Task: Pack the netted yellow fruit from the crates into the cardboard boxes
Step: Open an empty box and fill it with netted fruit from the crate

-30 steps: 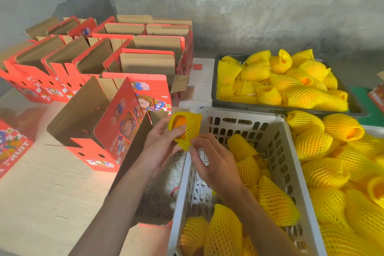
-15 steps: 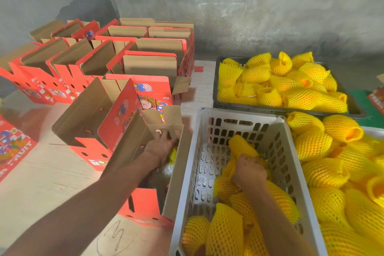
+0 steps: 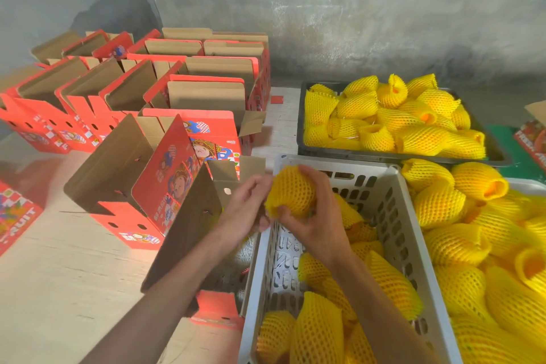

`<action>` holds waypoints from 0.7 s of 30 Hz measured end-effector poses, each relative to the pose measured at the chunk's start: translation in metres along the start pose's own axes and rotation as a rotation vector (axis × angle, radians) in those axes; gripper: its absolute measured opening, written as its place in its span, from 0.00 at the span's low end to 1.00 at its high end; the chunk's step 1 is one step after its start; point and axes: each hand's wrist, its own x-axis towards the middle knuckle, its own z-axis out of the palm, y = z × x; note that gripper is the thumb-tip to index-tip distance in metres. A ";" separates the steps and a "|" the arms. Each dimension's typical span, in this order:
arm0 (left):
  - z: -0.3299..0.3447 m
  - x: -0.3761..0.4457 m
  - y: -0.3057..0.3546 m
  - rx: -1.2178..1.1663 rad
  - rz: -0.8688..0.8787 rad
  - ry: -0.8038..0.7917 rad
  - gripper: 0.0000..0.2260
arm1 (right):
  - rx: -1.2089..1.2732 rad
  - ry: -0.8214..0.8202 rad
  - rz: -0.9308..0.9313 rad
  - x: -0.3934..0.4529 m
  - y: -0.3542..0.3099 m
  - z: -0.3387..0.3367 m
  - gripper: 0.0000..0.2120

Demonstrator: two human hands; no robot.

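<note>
My right hand (image 3: 317, 216) grips a yellow netted fruit (image 3: 291, 190) from the right and below, holding it above the left rim of the grey slotted crate (image 3: 393, 216). My left hand (image 3: 243, 207) touches the fruit's left side with loosely bent fingers, just above the open red cardboard box (image 3: 189, 242) that stands against the crate. More netted fruit (image 3: 384, 284) lie in the crate's lower half. The box's inside is mostly hidden behind my left forearm and its raised flap.
A black crate (image 3: 496, 156) piled with netted fruit stands behind the grey one, and a white crate (image 3: 529, 185) full of fruit sits to the right. Several open red boxes (image 3: 124, 91) fill the table's back left. A grey wall runs behind.
My left hand came up out of the red box, leaving the earlier fruit there. My right hand lifted another fruit from the grey crate to its left rim, where both hands meet.
</note>
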 end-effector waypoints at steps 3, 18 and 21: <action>0.002 -0.017 -0.001 -0.234 -0.164 -0.212 0.32 | 0.039 -0.191 -0.047 -0.002 -0.004 0.012 0.48; -0.026 0.030 -0.050 -0.198 -0.813 0.265 0.16 | -0.896 -0.172 0.619 -0.011 0.117 0.001 0.37; -0.029 0.047 -0.054 0.010 -0.795 0.288 0.19 | -0.841 -0.112 0.758 -0.007 0.115 -0.002 0.40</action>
